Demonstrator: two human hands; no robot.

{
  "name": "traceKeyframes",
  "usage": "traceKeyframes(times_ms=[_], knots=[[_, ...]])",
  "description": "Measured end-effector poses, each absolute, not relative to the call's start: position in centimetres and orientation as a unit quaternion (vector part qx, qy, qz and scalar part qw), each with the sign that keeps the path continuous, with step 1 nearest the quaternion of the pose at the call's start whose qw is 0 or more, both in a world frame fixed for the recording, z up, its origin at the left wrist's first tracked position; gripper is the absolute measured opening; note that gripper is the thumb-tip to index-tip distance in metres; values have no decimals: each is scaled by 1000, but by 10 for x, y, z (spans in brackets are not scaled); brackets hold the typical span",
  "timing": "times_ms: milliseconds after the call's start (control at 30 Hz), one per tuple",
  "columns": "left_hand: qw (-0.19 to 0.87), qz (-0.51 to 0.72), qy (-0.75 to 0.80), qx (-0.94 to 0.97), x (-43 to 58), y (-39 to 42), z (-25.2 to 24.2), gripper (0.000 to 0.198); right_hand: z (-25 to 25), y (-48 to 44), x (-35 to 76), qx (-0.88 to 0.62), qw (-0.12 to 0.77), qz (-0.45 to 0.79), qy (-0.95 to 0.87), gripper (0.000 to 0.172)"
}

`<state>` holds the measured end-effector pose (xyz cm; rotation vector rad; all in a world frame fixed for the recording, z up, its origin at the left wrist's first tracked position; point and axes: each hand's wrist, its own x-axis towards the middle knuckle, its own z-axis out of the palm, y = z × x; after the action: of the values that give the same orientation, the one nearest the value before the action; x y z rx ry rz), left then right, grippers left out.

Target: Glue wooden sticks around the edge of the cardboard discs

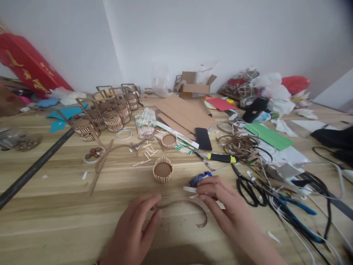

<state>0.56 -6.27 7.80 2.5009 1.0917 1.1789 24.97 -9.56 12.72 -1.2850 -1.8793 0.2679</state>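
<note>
My left hand [138, 222] is closed, thumb and fingers pinching one end of a thin brown strip [202, 209]. The strip arcs to the right just above the tabletop, its far end curling back. In the closed fingers of my right hand [224, 200] is a small white strip of paper or tape [190, 189]. A blue object [199, 178], partly hidden, lies just behind those fingers. Beyond both hands stands a small round cup [162, 171] with a brown base and a wall of upright wooden sticks. Behind it sits a similar stick ring [168, 140].
Black scissors [249, 191] and blue-handled pliers [295, 213] lie right of my right hand, among cables. A yellow-black utility knife [223, 158], a phone [203, 139] and coiled brown strips [237, 143] are farther back. Several stick baskets [113, 120] stand back left.
</note>
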Motion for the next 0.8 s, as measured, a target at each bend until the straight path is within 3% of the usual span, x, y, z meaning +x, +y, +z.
traceKeyframes(times_ms=[100, 333, 600, 800], knots=[[67, 322, 348, 878, 0, -52, 57, 21, 137, -96, 275, -532, 345, 238, -736, 14], [96, 69, 365, 924, -4, -38, 40, 18, 131, -84, 303, -512, 196, 507, -664, 37], [163, -16, 394, 905, 8, -33, 48, 17, 125, -62, 278, -429, 76, 588, -682, 41], [382, -12, 420, 823, 0, -27, 54, 17, 112, -41, 262, -392, 26, 582, -712, 28]])
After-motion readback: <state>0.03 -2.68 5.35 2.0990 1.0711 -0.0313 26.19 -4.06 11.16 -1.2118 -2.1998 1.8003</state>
